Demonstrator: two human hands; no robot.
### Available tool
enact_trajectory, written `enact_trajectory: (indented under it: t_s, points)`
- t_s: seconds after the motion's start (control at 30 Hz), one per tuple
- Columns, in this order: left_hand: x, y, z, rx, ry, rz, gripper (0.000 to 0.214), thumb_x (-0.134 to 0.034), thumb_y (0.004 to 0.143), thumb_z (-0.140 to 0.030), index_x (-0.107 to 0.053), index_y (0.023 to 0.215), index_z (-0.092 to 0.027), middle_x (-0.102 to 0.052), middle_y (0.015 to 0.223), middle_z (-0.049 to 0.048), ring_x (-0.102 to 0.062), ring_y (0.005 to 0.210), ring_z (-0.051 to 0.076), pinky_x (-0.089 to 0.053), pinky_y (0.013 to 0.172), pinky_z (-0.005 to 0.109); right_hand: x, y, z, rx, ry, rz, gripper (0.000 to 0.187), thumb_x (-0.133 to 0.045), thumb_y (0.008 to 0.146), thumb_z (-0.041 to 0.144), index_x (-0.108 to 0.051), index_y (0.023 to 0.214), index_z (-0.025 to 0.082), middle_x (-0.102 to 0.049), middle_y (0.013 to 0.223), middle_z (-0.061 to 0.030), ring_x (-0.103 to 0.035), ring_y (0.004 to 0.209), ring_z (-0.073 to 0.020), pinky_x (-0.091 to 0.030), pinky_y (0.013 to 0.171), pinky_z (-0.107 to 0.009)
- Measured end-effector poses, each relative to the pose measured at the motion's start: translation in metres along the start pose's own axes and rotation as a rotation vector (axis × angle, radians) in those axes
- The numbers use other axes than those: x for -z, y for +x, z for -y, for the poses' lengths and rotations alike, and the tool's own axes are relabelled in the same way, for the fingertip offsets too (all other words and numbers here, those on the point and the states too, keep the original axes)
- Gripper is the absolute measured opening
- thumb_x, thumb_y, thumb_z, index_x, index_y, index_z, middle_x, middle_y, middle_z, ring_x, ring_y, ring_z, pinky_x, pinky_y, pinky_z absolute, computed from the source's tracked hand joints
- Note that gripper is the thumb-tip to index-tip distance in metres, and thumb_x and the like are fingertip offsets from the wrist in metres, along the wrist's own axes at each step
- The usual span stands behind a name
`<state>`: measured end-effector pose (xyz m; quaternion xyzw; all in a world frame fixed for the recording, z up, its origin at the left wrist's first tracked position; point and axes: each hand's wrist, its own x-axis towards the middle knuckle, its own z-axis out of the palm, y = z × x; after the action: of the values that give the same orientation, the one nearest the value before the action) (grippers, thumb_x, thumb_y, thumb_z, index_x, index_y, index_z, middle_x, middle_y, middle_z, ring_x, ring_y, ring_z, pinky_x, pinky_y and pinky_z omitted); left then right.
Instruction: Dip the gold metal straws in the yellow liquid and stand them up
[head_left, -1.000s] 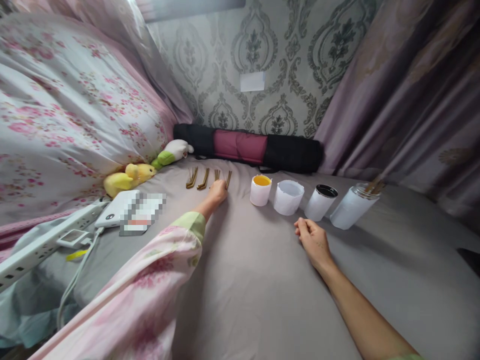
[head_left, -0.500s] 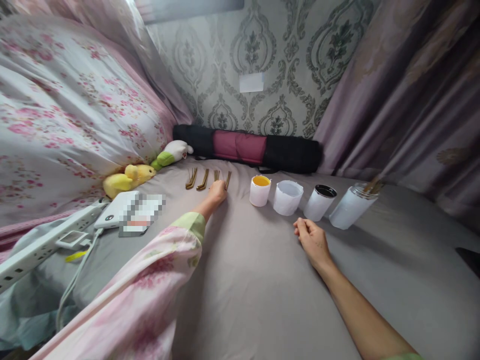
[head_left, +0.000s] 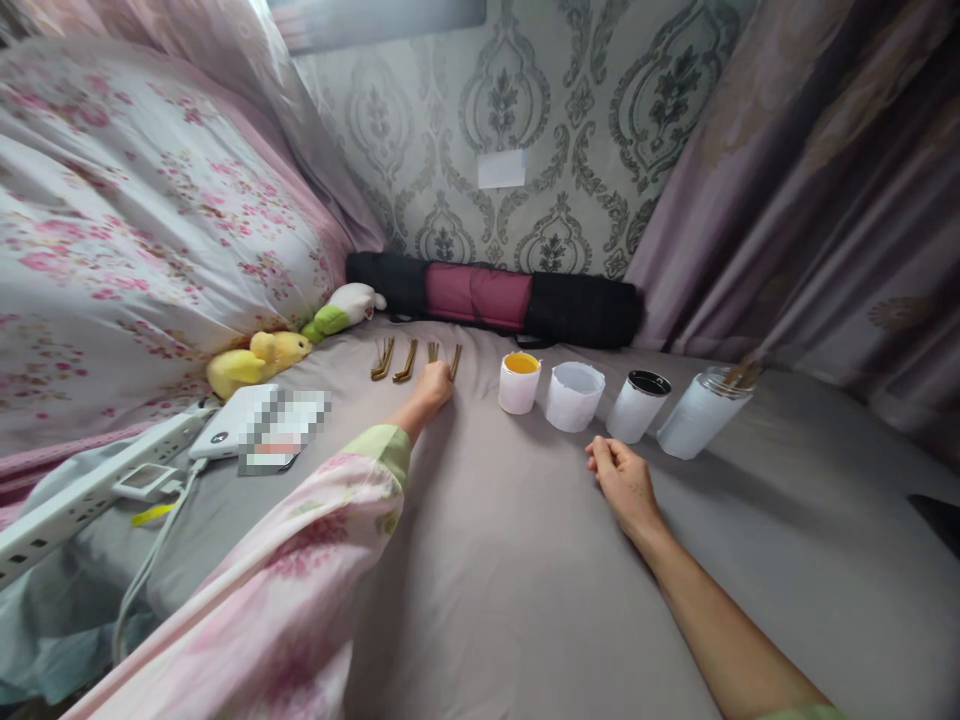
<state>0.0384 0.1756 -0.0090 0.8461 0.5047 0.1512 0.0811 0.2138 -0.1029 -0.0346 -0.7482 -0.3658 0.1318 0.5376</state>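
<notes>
Holds the left hand (head_left: pixel 433 388) curled at near ends of gold-coloured sticks (head_left: pixel 456 361), apparently spaced for distinctness, toward the far edge of the bed (head_left: pixel 487 540), with finger grip too hidden to tell, and rests the right hand (head_left: pixel 622 482), loosely closed on nothing visible, before the dark-lined cup (head_left: pixel 632 418).

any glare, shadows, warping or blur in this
Head view: bright sheen on the grey rectangular panel at top; head view: soft shadow right of the white-wrapped glass jar, whose lean may be wide-angle distortion; head view: pixel blocks masking a flat rectangular item.
</notes>
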Motion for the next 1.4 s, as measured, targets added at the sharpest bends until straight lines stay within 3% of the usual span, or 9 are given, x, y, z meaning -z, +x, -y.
enact_trajectory:
  t_s: [0.97, 1.4]
  points:
    - [0.005, 0.002, 0.000, 0.070, -0.066, 0.020, 0.023, -0.054, 0.067, -0.012, -0.069, 0.084, -0.014, -0.065, 0.089, 0.0145, -0.060, 0.089, 0.022, -0.042, 0.078, 0.026, 0.000, 0.001, -0.003, 0.043, -0.044, 0.001, 0.048, -0.035, 0.078, 0.059, -0.057, 0.075, 0.016, -0.055, 0.060, -0.0030, -0.044, 0.046, -0.0102, -0.034, 0.044, -0.021]
    - [0.013, 0.003, -0.012, 0.101, -0.128, 0.015, 0.023, -0.055, 0.065, -0.014, -0.070, 0.082, -0.015, -0.066, 0.086, 0.0137, -0.060, 0.086, 0.022, -0.044, 0.074, 0.025, 0.001, 0.000, 0.002, 0.021, -0.038, 0.002, 0.046, -0.037, 0.077, 0.058, -0.057, 0.073, 0.016, -0.056, 0.059, -0.0024, -0.045, 0.045, -0.0102, -0.035, 0.045, -0.022]
